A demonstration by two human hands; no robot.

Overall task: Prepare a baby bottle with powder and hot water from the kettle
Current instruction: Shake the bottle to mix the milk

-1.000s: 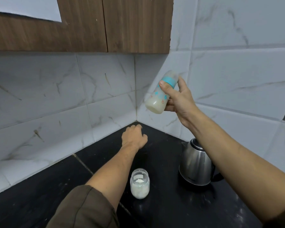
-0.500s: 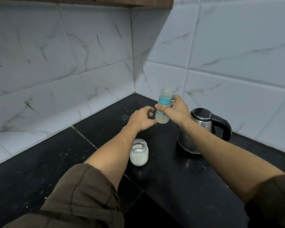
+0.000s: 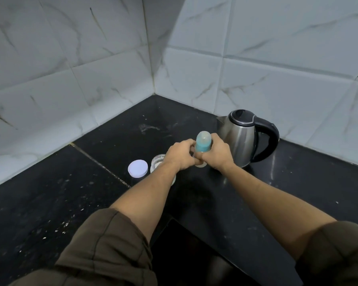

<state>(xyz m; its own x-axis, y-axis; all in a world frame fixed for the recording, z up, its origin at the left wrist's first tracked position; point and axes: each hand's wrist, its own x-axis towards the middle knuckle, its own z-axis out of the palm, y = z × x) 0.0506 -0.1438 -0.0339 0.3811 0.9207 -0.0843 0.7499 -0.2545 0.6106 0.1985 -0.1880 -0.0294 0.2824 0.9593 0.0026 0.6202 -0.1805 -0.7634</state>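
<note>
The baby bottle [image 3: 203, 143], with a clear cap and a blue collar, stands upright on the black counter [image 3: 91, 195] just left of the kettle. Both hands are wrapped round its body. My left hand [image 3: 181, 154] grips it from the left and my right hand [image 3: 217, 154] grips it from the right. Only the bottle's top and its base rim show between my fingers. The steel kettle [image 3: 239, 142] with a black lid and handle stands close behind my right hand. The glass powder jar [image 3: 158, 161] is partly hidden under my left wrist.
The jar's white lid [image 3: 137, 168] lies flat on the counter left of the jar. Marble-tiled walls [image 3: 91, 79] meet in a corner behind the counter. The counter's inner edge drops off in front of me, between my forearms.
My right hand has brought the bottle down from in front of the wall to the counter. My left hand has closed on it too. The view has tilted downward.
</note>
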